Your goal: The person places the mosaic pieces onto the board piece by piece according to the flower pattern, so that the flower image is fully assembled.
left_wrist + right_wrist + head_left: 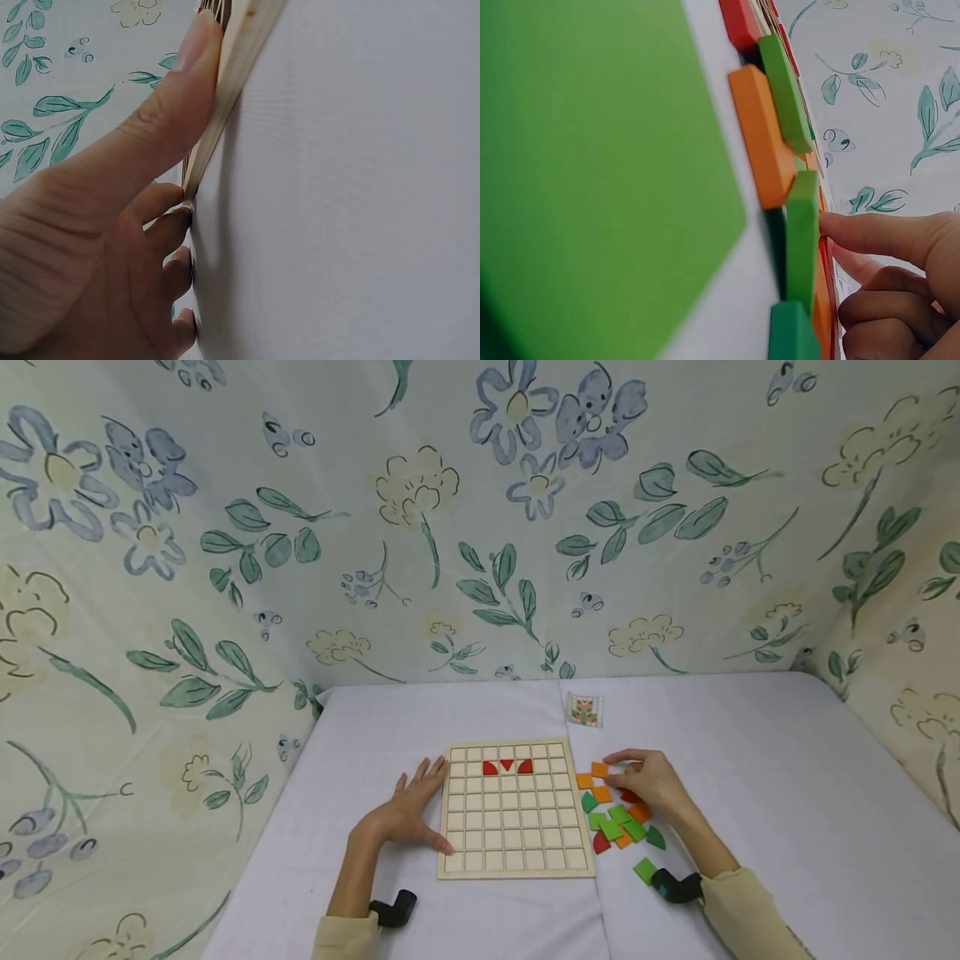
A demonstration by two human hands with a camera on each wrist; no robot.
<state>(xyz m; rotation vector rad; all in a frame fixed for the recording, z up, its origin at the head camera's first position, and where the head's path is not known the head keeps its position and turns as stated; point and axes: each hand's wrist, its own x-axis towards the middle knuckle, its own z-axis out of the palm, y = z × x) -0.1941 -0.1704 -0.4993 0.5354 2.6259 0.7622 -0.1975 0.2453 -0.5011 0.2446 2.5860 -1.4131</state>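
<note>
A wooden grid board (510, 872) lies in front of me, with two red quarter-round tiles (526, 767) and a red triangle tile (507, 765) in its second row. My left hand (405, 810) spreads along the board's left side. Its thumb (169, 105) lies over the frame's edge, and the fingertips touch the side farther up. Right of the board, my right hand (651, 781) pinches an orange square tile (599, 769) at its right side between thumb and index finger. Its other fingers are curled, as the right wrist view shows.
Loose tiles lie in a pile beside the board: light green squares (618, 813), orange squares (585, 781), dark green pieces (656, 837) and red ones (602, 842). One green square (645, 871) sits nearer me. A small pattern card (585, 710) lies behind the board.
</note>
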